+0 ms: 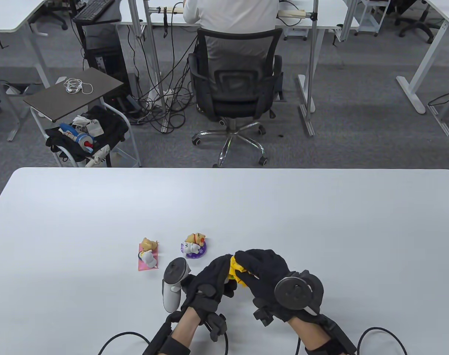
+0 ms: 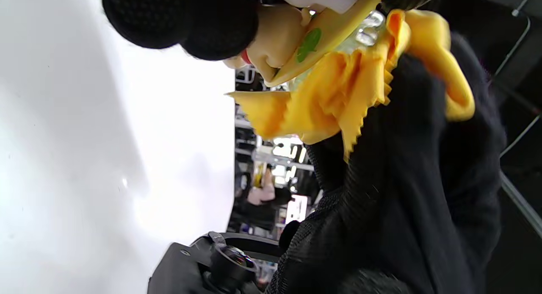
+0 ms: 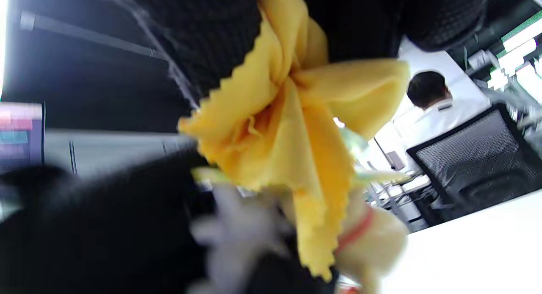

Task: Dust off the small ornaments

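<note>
Near the table's front edge my left hand (image 1: 213, 277) grips a small ornament (image 2: 292, 35) with a yellow base and a cream figure; in the table view it is mostly hidden between my hands. My right hand (image 1: 259, 271) holds a bunched yellow cloth (image 1: 236, 273) (image 3: 288, 128) (image 2: 338, 99) pressed against that ornament. Two more ornaments stand on the table beyond my hands: one on a pink base (image 1: 148, 254) to the left, one on a purple base (image 1: 194, 245) beside it.
The white table (image 1: 320, 229) stretches wide around my hands. Beyond its far edge a person sits in a black office chair (image 1: 233, 88) at another desk. A small cart (image 1: 82, 122) with cables and bags stands at the far left.
</note>
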`<action>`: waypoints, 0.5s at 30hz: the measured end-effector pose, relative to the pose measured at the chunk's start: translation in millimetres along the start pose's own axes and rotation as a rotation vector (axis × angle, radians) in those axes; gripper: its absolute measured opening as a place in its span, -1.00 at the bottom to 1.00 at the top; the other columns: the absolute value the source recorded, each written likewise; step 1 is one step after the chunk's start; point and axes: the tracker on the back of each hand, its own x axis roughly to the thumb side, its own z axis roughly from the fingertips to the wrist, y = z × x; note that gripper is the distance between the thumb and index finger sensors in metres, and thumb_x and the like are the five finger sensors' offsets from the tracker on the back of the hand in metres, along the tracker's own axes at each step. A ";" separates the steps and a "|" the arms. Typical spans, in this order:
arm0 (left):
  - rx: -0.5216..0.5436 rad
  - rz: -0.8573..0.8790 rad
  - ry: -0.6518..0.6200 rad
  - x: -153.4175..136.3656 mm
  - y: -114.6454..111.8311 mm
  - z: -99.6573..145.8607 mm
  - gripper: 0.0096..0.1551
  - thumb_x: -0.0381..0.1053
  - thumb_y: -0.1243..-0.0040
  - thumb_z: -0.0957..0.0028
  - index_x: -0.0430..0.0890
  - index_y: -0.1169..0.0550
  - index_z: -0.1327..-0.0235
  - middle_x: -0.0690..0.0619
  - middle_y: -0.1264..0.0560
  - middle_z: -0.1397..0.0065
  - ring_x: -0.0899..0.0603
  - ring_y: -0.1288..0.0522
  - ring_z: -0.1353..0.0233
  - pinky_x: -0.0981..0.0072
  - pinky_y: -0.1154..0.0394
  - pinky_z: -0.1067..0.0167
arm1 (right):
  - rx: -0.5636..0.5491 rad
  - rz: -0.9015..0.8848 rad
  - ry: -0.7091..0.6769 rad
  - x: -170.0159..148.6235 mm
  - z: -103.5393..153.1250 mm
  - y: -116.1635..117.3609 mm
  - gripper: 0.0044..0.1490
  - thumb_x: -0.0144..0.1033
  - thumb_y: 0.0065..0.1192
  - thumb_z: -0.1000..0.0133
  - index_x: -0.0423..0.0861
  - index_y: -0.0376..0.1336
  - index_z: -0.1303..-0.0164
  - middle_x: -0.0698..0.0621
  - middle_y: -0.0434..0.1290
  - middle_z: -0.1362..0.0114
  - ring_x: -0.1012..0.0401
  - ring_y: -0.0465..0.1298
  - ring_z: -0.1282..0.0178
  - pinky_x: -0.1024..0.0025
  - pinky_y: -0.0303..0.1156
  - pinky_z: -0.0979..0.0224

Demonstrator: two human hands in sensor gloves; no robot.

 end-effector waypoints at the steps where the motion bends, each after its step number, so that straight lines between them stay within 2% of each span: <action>1: 0.020 0.024 0.020 -0.3 1.2 0.5 -0.25 0.38 0.13 -0.21 -0.05 -0.21 -0.50 -0.23 -0.19 -0.38 -0.10 -0.53 -0.11 0.15 -0.58 -0.01 | -0.020 0.019 -0.021 0.6 0.3 0.8 -0.42 -0.17 0.53 -0.01 0.01 0.44 -0.26 -0.12 0.50 -0.22 -0.01 0.53 -0.10 -0.11 0.43 -0.28; 3: 0.002 0.121 0.028 -4.1 3.2 -0.2 -0.28 0.35 0.07 -0.24 -0.06 -0.21 -0.49 -0.24 -0.17 -0.37 -0.12 -0.53 -0.11 0.12 -0.57 -0.01 | -0.010 0.061 -0.045 0.5 0.5 1.4 -0.40 -0.16 0.56 0.00 -0.01 0.44 -0.26 -0.11 0.51 -0.19 0.01 0.55 -0.06 -0.09 0.45 -0.25; 11: -0.040 0.279 0.031 -13.5 -3.9 -1.4 -0.27 0.38 0.16 -0.25 -0.04 -0.16 -0.51 -0.21 -0.15 -0.39 -0.06 -0.53 -0.14 0.19 -0.59 -0.05 | -0.024 0.077 -0.105 12.7 0.6 -0.9 -0.38 -0.20 0.58 0.01 -0.03 0.42 -0.27 -0.10 0.51 -0.20 -0.01 0.54 -0.09 -0.11 0.44 -0.28; 14: -0.017 0.571 -0.011 -20.4 1.5 -0.2 -0.26 0.40 0.18 -0.25 -0.02 -0.14 -0.52 -0.19 -0.15 -0.40 -0.04 -0.53 -0.15 0.22 -0.60 -0.07 | -0.011 0.123 -0.055 5.4 -1.3 -1.4 -0.39 -0.21 0.60 0.02 -0.03 0.43 -0.25 -0.11 0.51 -0.19 -0.01 0.54 -0.08 -0.13 0.42 -0.29; 15: -0.025 0.621 -0.024 -20.3 2.8 0.2 -0.26 0.40 0.18 -0.24 -0.02 -0.13 -0.52 -0.19 -0.15 -0.40 -0.04 -0.53 -0.15 0.21 -0.59 -0.07 | -0.011 0.128 -0.040 2.1 -1.1 -2.0 -0.39 -0.20 0.60 0.02 -0.02 0.42 -0.26 -0.10 0.51 -0.19 0.00 0.55 -0.08 -0.12 0.43 -0.29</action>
